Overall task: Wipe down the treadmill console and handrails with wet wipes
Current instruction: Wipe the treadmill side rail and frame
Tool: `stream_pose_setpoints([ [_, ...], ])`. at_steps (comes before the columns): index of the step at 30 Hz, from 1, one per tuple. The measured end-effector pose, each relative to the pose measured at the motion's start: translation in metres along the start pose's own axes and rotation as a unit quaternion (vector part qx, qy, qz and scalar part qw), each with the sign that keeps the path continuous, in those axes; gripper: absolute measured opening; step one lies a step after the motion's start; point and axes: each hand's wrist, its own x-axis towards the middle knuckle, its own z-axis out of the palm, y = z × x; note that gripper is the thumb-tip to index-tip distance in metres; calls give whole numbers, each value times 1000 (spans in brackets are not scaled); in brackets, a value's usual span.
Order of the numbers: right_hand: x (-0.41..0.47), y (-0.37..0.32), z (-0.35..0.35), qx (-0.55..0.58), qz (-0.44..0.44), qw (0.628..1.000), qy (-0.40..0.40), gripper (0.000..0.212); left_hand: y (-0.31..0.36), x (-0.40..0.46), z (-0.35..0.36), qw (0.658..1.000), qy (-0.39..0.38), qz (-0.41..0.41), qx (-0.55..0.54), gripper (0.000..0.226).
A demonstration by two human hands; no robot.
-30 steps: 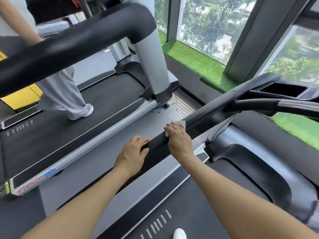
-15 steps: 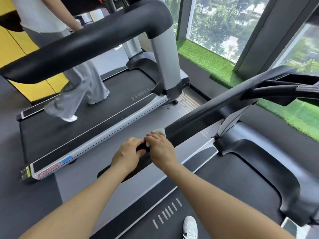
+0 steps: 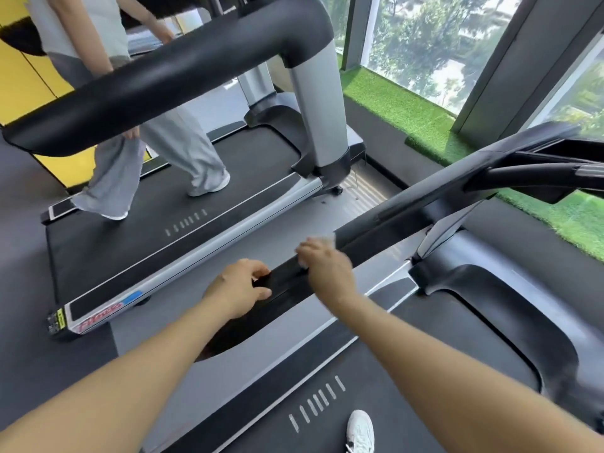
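Observation:
A black handrail [image 3: 392,220] of my treadmill runs from the centre up to the right, toward the console [image 3: 555,152]. My left hand [image 3: 238,286] grips the rail near its lower end, fingers curled over the top. Just beyond it, my right hand [image 3: 327,269] presses a white wet wipe [image 3: 322,240] onto the rail; the wipe peeks out past the fingertips and is mostly hidden. The right hand is blurred by motion.
A neighbouring treadmill [image 3: 183,230] stands to the left, with a person in grey trousers [image 3: 183,152] walking on it and its thick black rail [image 3: 163,80] overhead. Artificial grass [image 3: 408,109] lines the window sill. My white shoe [image 3: 359,429] stands on my belt.
My right hand with the wipe slid down the rail toward my left hand, then back up a little. The view rose and swung left. The person nearby stepped forward.

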Motion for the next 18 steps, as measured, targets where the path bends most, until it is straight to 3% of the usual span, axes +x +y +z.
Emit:
stream_pose_setpoints([
  [2, -2, 1, -4, -8, -67, 997, -30, 41, 10, 7, -7, 1000, -5, -7, 26, 26],
  [5, 8, 36, -26, -33, -114, 992, -46, 39, 42, 22, -4, 999, 47, 4, 4, 25],
  [11, 39, 141, -70, -33, -35, 998, 36, 30, 128, 51, 29, 990, 72, 103, -66, 36],
  [18, 78, 228, -111, -42, 59, 991, 113, 25, 189, 84, 51, 985, 64, 154, -30, 47],
])
